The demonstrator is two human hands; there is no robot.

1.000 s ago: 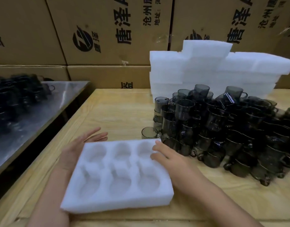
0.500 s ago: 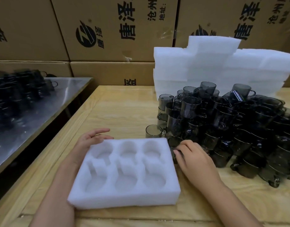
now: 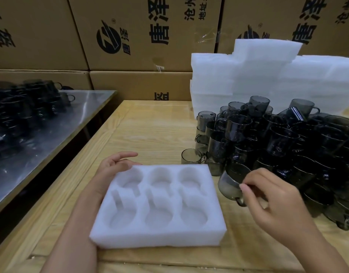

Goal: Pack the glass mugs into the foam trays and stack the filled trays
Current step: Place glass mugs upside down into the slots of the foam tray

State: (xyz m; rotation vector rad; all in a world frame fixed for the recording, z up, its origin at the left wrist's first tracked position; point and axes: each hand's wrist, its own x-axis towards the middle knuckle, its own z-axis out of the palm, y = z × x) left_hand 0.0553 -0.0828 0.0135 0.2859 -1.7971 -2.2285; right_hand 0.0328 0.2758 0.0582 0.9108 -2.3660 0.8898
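Half a second ago the right hand (image 3: 276, 201) lay flat at the near edge of the mug pile; now it is raised a little and curled, its fingertips (image 3: 246, 187) pinching the rim of a smoky glass mug (image 3: 229, 184) that is tilted on its side, handle pointing down and toward the person. That mug sits just right of the foam tray (image 3: 160, 205), close to the tray's far right corner but not in it. The left hand (image 3: 112, 170) has hardly shifted: it rests against the tray's left far edge with fingers loosely spread and grasping nothing, the index finger lifted off the foam.

The tray has six round pockets in two rows of three, all without mugs. Beyond the right fingertips rises the pile of dark glass mugs (image 3: 278, 138), stacked several high; one single mug (image 3: 191, 156) stands upright apart from it, just beyond the tray's far edge.

All of this lies on a pale wooden table (image 3: 154, 131). Behind the pile stands a stack of white foam trays (image 3: 268, 75). To the left of the left hand, across a dark gap, a metal table (image 3: 57, 127) carries more dark mugs (image 3: 27, 107), blurred. Cardboard cartons (image 3: 134, 36) printed with black characters and a round logo wall in the back.
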